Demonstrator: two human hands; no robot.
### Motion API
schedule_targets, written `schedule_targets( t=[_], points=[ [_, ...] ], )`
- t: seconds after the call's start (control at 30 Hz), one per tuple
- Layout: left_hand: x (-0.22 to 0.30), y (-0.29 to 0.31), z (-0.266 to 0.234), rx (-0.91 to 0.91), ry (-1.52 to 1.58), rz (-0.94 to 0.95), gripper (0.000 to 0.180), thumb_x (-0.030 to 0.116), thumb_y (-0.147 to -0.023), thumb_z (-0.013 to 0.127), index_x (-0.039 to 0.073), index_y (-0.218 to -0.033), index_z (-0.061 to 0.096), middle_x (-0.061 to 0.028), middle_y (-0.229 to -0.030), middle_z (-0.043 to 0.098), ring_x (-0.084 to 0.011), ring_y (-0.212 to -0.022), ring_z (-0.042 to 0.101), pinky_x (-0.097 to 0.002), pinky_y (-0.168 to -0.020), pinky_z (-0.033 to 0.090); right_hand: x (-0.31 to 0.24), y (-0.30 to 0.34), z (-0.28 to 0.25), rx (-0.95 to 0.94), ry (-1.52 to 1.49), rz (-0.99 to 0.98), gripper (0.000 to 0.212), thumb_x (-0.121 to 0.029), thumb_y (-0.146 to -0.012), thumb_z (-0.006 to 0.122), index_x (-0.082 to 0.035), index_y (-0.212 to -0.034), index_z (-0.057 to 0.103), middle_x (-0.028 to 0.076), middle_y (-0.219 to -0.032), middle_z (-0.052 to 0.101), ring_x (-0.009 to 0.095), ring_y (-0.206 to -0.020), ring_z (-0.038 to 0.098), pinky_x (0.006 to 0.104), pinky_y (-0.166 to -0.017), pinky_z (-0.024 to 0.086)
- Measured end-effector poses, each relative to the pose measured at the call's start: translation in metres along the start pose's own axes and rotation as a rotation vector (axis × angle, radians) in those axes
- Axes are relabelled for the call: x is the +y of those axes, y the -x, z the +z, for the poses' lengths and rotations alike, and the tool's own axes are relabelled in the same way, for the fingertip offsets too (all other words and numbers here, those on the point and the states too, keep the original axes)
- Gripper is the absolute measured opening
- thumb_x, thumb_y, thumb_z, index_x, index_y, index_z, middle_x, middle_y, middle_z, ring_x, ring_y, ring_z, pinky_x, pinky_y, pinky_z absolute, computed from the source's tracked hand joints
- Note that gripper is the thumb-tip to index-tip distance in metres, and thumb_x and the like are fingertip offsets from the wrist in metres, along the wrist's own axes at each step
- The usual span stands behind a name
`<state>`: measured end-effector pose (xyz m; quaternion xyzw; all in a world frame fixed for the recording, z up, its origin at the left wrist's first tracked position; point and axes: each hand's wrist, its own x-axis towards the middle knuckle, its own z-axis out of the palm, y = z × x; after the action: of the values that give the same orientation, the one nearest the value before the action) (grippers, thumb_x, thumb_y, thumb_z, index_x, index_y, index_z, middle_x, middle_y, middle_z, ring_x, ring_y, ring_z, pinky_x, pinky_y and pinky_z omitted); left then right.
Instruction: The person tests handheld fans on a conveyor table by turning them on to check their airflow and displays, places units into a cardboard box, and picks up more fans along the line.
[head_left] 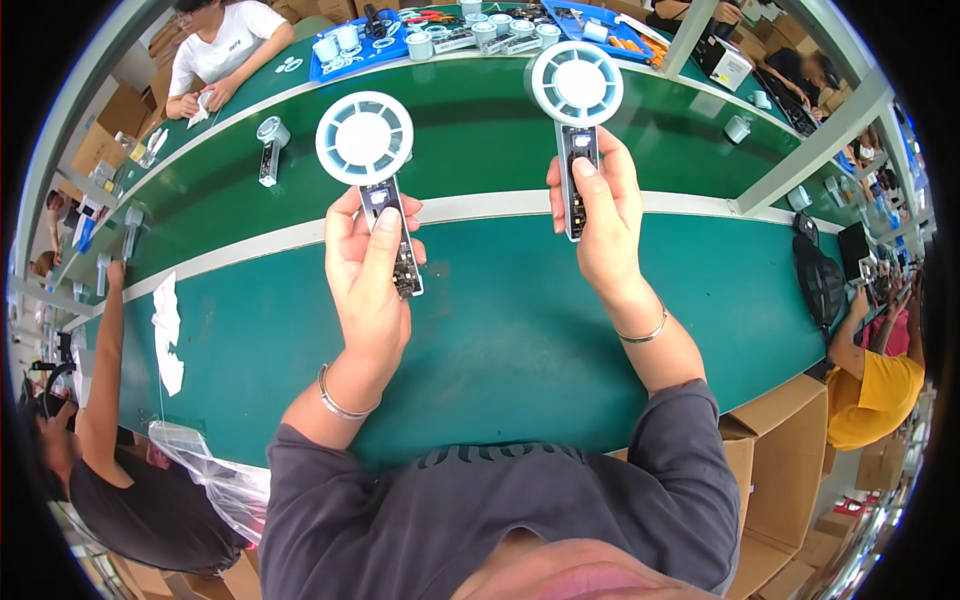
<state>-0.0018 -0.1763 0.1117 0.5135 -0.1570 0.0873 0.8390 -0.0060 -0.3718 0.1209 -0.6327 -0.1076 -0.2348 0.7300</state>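
Observation:
My left hand [362, 255] is closed round the handle of a white handheld fan [365, 140], its round head up and its thumb side facing me. The handle has no front cover, so a dark circuit board shows below my thumb. Higher and to the right, my right hand [605, 210] grips a second handheld fan [577, 84] of the same kind, also upright, with its board bare. My right thumb presses on the handle just beneath the fan head. Both fans are held up above the green table, apart from each other.
Ahead runs a green conveyor belt [470, 130] with another fan [270, 150] lying on it. Beyond stand blue trays [358, 62] of parts. White paper [167, 335] lies at left on the green table [480, 350]. An open cardboard box [785, 470] stands right; co-workers sit around.

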Motion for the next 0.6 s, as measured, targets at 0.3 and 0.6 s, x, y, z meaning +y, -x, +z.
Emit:
schedule_targets(
  t=[0.3, 0.6],
  points=[
    [-0.0059, -0.0033, -0.0014, 0.022, 0.052, -0.033, 0.031, 0.011, -0.089, 0.052, 0.002, -0.116, 0.039, -0.0111, -0.095, 0.057, -0.0079, -0.075, 0.052, -0.0200, -0.058, 0.045, -0.0013, -0.0003, -0.0007, -0.016, 0.004, 0.005, 0.038, -0.019, -0.091, 0.045, 0.001, -0.121, 0.035, 0.007, -0.080, 0.053, 0.007, -0.056, 0.047, 0.0192, -0.044, 0.038],
    [-0.0046, -0.0032, -0.0038, 0.035, 0.050, -0.042, 0.036, 0.012, -0.088, 0.054, 0.001, -0.117, 0.038, -0.0121, -0.096, 0.056, -0.0083, -0.076, 0.052, -0.0210, -0.059, 0.046, -0.0007, 0.0011, 0.0018, -0.007, -0.009, 0.011, 0.039, -0.019, -0.090, 0.046, 0.002, -0.121, 0.035, 0.007, -0.080, 0.054, 0.006, -0.057, 0.048, 0.0187, -0.044, 0.040]
  ],
)
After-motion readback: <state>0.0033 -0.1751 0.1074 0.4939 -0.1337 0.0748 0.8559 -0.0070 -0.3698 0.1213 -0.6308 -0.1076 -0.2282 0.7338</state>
